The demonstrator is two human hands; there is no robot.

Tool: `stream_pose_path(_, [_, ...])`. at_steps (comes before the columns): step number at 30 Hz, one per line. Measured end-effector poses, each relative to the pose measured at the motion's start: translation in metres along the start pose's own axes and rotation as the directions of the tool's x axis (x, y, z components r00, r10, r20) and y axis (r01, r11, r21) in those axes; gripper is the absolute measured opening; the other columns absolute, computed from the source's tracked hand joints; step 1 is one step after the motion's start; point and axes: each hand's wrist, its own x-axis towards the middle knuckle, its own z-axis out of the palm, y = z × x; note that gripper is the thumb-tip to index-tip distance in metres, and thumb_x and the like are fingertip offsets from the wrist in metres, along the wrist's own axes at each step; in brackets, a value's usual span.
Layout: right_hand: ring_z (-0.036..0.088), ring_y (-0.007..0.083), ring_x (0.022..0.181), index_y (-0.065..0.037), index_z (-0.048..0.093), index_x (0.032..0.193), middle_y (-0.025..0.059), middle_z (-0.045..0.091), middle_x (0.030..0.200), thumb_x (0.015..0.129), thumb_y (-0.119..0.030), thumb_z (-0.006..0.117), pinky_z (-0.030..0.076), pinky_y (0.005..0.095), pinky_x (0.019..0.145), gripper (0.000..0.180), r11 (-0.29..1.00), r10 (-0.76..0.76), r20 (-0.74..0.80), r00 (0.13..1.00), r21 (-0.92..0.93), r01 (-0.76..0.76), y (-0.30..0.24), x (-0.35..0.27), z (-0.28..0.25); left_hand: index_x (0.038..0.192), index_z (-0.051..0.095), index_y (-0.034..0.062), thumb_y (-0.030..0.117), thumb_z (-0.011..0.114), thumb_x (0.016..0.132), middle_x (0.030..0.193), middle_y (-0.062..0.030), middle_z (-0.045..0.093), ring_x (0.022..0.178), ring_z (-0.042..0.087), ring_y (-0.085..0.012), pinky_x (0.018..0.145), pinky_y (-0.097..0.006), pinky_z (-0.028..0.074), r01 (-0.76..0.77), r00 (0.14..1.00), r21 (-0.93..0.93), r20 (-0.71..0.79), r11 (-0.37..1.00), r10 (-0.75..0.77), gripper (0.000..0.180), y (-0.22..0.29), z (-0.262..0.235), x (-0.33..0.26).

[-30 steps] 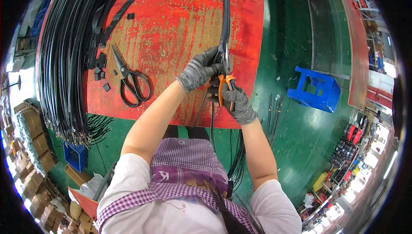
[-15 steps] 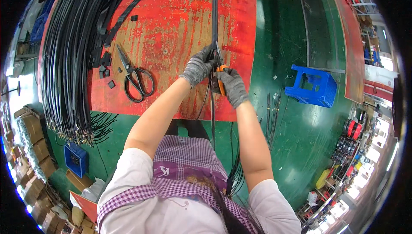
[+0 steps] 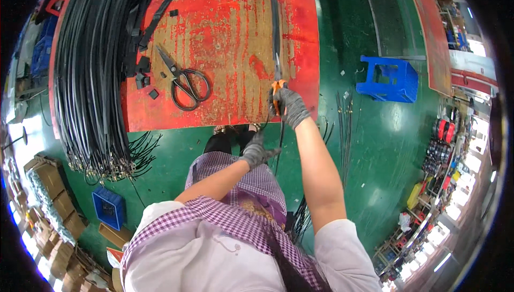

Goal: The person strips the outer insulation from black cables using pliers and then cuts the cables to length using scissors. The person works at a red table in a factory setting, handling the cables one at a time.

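In my gloved right hand (image 3: 290, 105) are orange-handled scissors (image 3: 278, 84), held at the table's near edge. Their metal blades point away from me and lie along a long black cable bundle (image 3: 275, 19), which runs down the table's right side. Thin black strands hang from it over the near edge. My gloved left hand (image 3: 257, 153) is below that edge, in front of my apron. Its fingers stretch toward the hanging strands; whether they touch is unclear. Large black-handled scissors (image 3: 184, 80) lie on the worn red tabletop (image 3: 225, 40), left of the bundle.
A thick bundle of black cables (image 3: 88, 78) covers the table's left side, its ends hanging over the edge. Small black pieces (image 3: 142, 66) lie beside it. On the green floor stand a blue stool (image 3: 390, 80) at right and a blue bin (image 3: 108, 207) at lower left.
My left hand has left the cable bundle on the table and moved down toward me. The right hand still holds the orange-handled scissors at the bundle. The whole view has shifted slightly.
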Motion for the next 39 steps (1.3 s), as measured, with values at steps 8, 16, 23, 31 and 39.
stream_pose_path(8, [0.052, 0.0153, 0.060, -0.006, 0.053, 0.080, 0.0049, 0.053, 0.066, 0.070, -0.015, 0.052, 0.042, 0.0276, 0.054, 0.014, 0.990, -0.015, 0.108, 0.994, 0.138, 0.000, 0.085, -0.031, -0.019, 0.110, 0.040, 0.0038, 0.034, 0.053, 0.073, 0.104, -0.0103, 0.046, 0.094, 0.045, -0.0228, 0.079, -0.031, 0.038, 0.174, 0.961, -0.586, 0.276, 0.791, -0.007, 0.049, -0.042, 0.067, 0.049])
stream_pose_path(16, [0.051, 0.0193, 0.054, -0.003, 0.050, 0.076, 0.0085, 0.052, 0.061, 0.070, -0.018, 0.051, 0.041, 0.0304, 0.052, 0.016, 0.763, -0.099, -0.302, 0.948, -0.635, -0.122, 0.149, -0.051, -0.043, 0.100, 0.047, 0.0024, 0.030, 0.058, 0.072, 0.081, -0.0082, 0.055, 0.067, 0.051, -0.0193, 0.059, -0.031, 0.041, 0.232, 0.966, -0.418, 0.208, 0.879, -0.155, 0.041, -0.124, 0.071, -0.031])
stream_pose_path(23, [0.051, 0.0182, 0.047, -0.003, 0.053, 0.071, 0.0068, 0.051, 0.054, 0.069, -0.021, 0.051, 0.041, 0.0311, 0.046, 0.018, 0.795, -0.313, -0.345, 0.885, -0.604, 0.046, 0.148, -0.015, -0.049, 0.112, 0.033, 0.0088, 0.021, 0.060, 0.069, 0.069, -0.0080, 0.052, 0.059, 0.045, -0.0180, 0.055, -0.032, 0.039, 0.230, 0.970, -0.504, 0.049, 0.832, -0.238, 0.052, -0.062, 0.038, -0.034])
stream_pose_path(31, [0.050, 0.0155, 0.039, -0.005, 0.054, 0.066, 0.0063, 0.051, 0.050, 0.069, -0.020, 0.050, 0.042, 0.0283, 0.039, 0.017, 0.902, -0.208, -0.345, 0.915, -0.429, 0.043, 0.128, -0.029, -0.029, 0.105, 0.041, 0.0053, 0.024, 0.059, 0.071, 0.077, -0.0110, 0.058, 0.067, 0.054, -0.0220, 0.064, -0.031, 0.042, 0.113, 0.989, -0.420, -0.037, 0.900, -0.141, 0.043, -0.102, 0.088, -0.047])
stream_pose_path(39, [0.055, 0.0200, 0.049, -0.004, 0.054, 0.067, 0.0108, 0.055, 0.055, 0.068, -0.026, 0.049, 0.045, 0.0312, 0.048, 0.022, 0.885, -0.197, -0.358, 0.913, -0.465, 0.009, 0.132, -0.027, -0.032, 0.084, 0.055, 0.0035, 0.026, 0.060, 0.070, 0.072, -0.0064, 0.057, 0.062, 0.050, -0.0152, 0.056, -0.029, 0.040, 0.367, 0.918, -0.210, 0.239, 0.906, -0.317, 0.026, -0.127, 0.118, -0.053])
